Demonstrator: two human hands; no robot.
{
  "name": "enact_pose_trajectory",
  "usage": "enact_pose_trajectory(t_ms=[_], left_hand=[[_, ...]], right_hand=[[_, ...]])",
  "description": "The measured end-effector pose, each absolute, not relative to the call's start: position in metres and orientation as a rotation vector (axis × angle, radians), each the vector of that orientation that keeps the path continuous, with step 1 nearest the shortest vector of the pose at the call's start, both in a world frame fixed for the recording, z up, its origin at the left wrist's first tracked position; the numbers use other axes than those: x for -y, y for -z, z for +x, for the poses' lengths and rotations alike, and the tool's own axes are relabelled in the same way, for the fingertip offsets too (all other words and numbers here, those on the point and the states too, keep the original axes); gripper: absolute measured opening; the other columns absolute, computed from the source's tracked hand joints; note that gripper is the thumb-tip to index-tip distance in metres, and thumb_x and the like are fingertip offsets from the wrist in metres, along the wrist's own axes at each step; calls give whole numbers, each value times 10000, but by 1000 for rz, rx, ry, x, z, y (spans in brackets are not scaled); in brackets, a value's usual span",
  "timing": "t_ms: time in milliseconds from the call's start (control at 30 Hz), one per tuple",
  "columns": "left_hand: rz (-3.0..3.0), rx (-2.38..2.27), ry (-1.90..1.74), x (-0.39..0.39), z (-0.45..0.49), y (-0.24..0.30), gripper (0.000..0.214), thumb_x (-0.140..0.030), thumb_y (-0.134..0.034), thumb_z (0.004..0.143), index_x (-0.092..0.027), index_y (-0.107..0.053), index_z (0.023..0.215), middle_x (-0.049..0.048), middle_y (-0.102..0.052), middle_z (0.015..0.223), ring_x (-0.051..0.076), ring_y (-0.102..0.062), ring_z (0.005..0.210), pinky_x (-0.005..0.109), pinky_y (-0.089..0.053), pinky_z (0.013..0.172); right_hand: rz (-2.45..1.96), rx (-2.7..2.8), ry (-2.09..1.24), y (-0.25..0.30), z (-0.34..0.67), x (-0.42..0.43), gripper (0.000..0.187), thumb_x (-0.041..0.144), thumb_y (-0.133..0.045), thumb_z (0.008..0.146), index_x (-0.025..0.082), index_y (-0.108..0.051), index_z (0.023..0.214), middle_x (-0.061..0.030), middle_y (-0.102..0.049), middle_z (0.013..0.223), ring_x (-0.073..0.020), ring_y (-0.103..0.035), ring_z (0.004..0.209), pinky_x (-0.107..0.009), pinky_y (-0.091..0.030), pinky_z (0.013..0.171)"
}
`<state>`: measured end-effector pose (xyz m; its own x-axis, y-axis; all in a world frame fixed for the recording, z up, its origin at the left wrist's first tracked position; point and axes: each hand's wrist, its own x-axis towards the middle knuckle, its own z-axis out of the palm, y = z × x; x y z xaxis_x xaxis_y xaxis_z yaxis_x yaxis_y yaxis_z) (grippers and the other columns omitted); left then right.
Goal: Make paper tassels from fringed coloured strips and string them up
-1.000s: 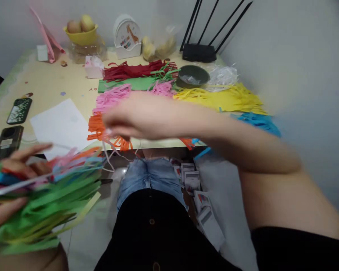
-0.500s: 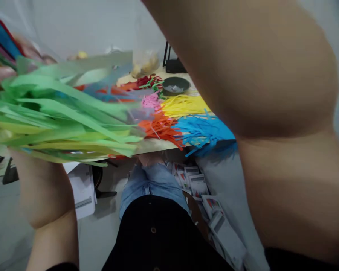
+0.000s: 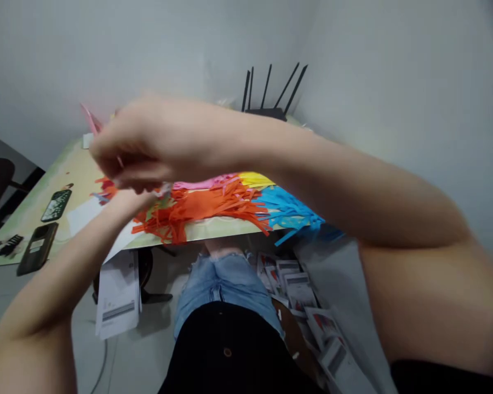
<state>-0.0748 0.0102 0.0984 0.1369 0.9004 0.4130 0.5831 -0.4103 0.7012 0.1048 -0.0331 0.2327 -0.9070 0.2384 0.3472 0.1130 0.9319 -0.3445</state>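
My right hand (image 3: 148,145) reaches across to the left above the table, blurred, its fingers curled downward. My left forearm (image 3: 66,273) rises from the bottom left and my left hand is hidden under the right one. Just below the two hands lie orange paper strips (image 3: 201,208), some hanging over the table's front edge, with bits of green and red strip (image 3: 103,190) showing beside them. Behind them lie pink strips (image 3: 205,183), yellow strips (image 3: 252,178) and blue strips (image 3: 290,205).
Two phones (image 3: 55,205) (image 3: 36,247) lie at the table's (image 3: 213,230) left end. A black router (image 3: 267,112) with antennas stands at the far edge by the wall. Printed sheets (image 3: 117,298) hang below the table, and booklets (image 3: 299,295) lie on the floor beside my knees.
The big green-and-coloured bundle that my left hand lifted in front of the camera is gone from view. Both hands have come down together over the orange strips. The camera has tipped back.
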Motion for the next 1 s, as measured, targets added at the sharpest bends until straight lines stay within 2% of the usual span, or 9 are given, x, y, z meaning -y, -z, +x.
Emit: enact_pose_trajectory(t_ms=[67,167,233,333,467,567,667,833,1000], left_hand=[[2179,-1359,-978,2,-49,-90,280,-220,-801,633,-205,-523,655,29,-555,637,279,-673,800,376,-556,727],[2325,-1213,-964,22,-39,-86,258,-326,-786,655,-204,-586,764,20,-617,700,217,-650,700,354,-560,711],[2246,-1233,-1210,30,-49,-88,275,-399,-773,713,-204,-602,805,9,-625,701,183,-636,663,330,-564,709],[1828,-1301,-1679,24,-74,-90,450,-514,-840,667,-185,-639,899,23,-677,772,192,-678,743,316,-575,752],[1450,-1171,-1847,-2,-97,-87,595,-574,-901,532,-171,-678,908,55,-735,872,241,-720,855,337,-592,813],[1337,-1147,-1859,-16,-101,-83,497,-552,-903,531,-180,-684,778,46,-750,830,225,-720,775,324,-606,748],[1246,-1127,-1864,-22,-100,-78,437,-508,-889,561,-186,-691,779,25,-760,838,193,-715,758,304,-605,746],[1295,-1151,-1835,-27,-106,-72,416,-477,-862,582,-177,-610,722,-24,-711,730,155,-678,729,300,-564,705],[1318,-1155,-1800,-32,-117,-75,449,-510,-842,603,-160,-635,793,-36,-718,731,152,-672,727,336,-561,730]], right_hand=[[-223,2569,-755,-231,97,0,124,92,-525,941,113,-627,872,101,-615,674,-37,-673,726,-227,-600,776],[-526,2271,-1033,-204,106,-67,121,132,-513,971,100,-544,858,116,-629,563,13,-598,506,-99,-496,583],[-755,1991,-1203,-174,120,-100,218,207,-478,1007,114,-521,815,137,-566,516,49,-553,451,-59,-436,555],[-689,1784,-1247,-126,138,-110,320,407,-637,953,149,-526,800,86,-620,612,-7,-582,516,-111,-477,510],[-498,1849,-993,-90,143,-78,451,611,-669,873,169,-593,826,-18,-665,794,-120,-639,739,-255,-553,672],[-421,1977,-644,-88,140,-52,398,565,-595,941,183,-620,830,-83,-692,1062,-192,-636,1030,-379,-517,950],[-352,2106,-473,-94,140,-42,308,460,-546,992,195,-627,857,-93,-669,1225,-220,-582,1204,-442,-421,1090],[-328,2185,-468,-94,148,-59,270,414,-559,987,191,-633,855,-98,-669,1242,-226,-571,1224,-446,-393,1106],[-402,2122,-868,-72,141,-89,372,528,-602,922,166,-611,838,-140,-647,1258,-227,-602,1160,-414,-480,989]])
